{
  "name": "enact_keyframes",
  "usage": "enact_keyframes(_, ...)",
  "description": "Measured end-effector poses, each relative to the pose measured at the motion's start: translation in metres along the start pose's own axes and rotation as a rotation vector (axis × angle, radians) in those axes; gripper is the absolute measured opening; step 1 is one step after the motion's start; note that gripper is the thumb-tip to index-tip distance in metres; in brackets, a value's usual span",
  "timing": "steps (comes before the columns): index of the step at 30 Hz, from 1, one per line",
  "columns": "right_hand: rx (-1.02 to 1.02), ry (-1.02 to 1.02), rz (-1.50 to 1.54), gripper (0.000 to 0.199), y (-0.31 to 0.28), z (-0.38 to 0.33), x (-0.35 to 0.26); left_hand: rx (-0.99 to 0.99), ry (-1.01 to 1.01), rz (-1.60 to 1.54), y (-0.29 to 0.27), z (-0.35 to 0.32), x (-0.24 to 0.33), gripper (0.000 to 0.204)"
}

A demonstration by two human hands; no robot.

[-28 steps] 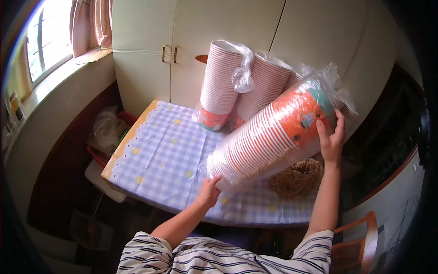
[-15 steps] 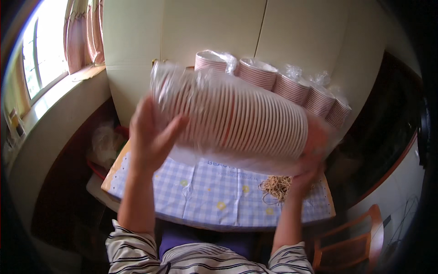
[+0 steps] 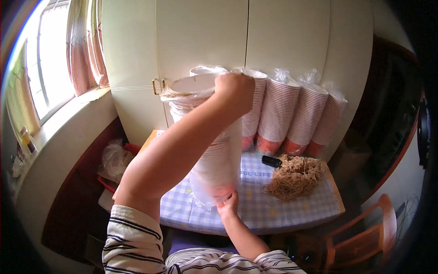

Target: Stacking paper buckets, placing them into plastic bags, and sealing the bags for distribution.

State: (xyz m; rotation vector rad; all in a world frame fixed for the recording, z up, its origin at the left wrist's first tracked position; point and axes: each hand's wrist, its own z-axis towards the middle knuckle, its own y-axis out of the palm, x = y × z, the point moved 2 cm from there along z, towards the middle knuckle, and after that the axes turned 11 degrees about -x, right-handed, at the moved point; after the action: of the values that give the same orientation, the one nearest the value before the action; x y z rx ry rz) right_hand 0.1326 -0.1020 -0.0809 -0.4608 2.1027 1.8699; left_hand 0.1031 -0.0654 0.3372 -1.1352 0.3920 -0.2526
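Tall plastic-wrapped stack of pink paper cups (image 3: 214,150) held upright above checked-cloth surface (image 3: 292,208): left hand (image 3: 235,89) fingers clamped on top, right hand (image 3: 228,205) fingers cupped beneath, steadying both ends.

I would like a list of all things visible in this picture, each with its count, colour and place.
held cup stack: one, pale pink cups with an orange base, in a clear plastic sleeve, upright above the table's near part
leaning cup stacks: at least four, same colours, wrapped, against the cupboard at the table's back
table: one, blue-and-white checked cloth, centre
rubber bands: one heap, tan, on the table's right part
small black object: one, beside the heap; its kind is unclear
cupboard: cream doors, behind the table
curtain: pink, at the window, left
chair: one, wooden, lower right
left hand: at the held stack's top
right hand: under its base
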Motion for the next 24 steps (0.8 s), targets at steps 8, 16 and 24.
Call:
enact_keyframes(8, -0.028, 0.717, -0.457, 0.092, -0.041, 0.000, -0.041, -0.193, -0.001, -0.024, 0.005, 0.004, 0.011, 0.030)
enact_keyframes(16, -0.047, 0.359, -1.100, 0.054, 0.002, -0.005, -0.170, -0.052, 0.171, -0.359, -0.041, -0.015, -0.004, 0.083)
enact_keyframes(24, -0.556, -0.751, -1.392, 0.032, 0.170, -0.064, -0.252, -0.301, 0.325, -0.545, -0.028, -0.053, -0.083, 0.063)
